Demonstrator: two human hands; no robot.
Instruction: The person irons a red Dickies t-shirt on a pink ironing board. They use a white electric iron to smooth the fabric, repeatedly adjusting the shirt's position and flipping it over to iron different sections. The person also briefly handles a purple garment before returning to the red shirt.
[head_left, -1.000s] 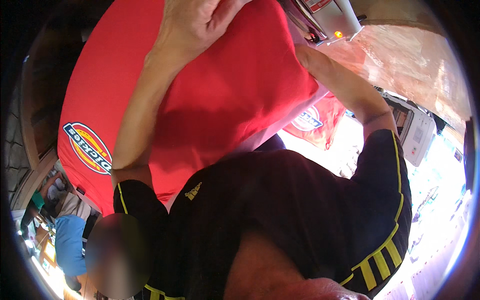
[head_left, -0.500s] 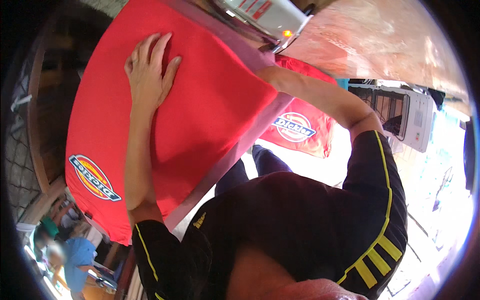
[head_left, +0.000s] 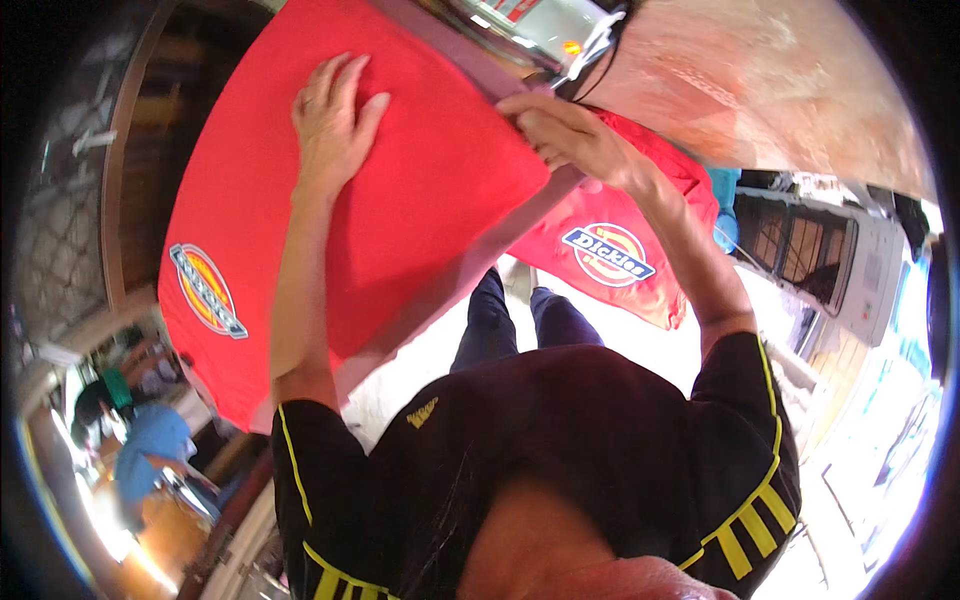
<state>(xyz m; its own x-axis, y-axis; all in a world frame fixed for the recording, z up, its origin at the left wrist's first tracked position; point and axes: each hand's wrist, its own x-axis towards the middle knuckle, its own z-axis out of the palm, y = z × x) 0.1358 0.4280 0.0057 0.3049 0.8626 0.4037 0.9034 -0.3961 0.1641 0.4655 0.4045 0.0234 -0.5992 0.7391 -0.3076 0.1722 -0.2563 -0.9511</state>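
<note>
A red shirt point(head_left: 420, 210) with an oval printed badge point(head_left: 205, 290) lies spread over a flat pinkish board point(head_left: 450, 290). My left hand point(head_left: 335, 120) rests flat on the cloth near its far end, fingers apart, holding nothing. My right hand point(head_left: 575, 135) is at the right edge of the board, fingers curled on the shirt's edge. My black shirt with yellow stripes point(head_left: 560, 450) fills the lower part of the view.
A second red garment point(head_left: 620, 255) with an oval badge hangs below the board's right side. A silver machine point(head_left: 530, 25) stands beyond the board. A white wire rack point(head_left: 800, 250) is at the right. A person in blue point(head_left: 150, 450) is at the lower left.
The red shirt went from held up to lying flat on the board. My left hand has spread on the cloth. My right hand has come to the shirt's right edge.
</note>
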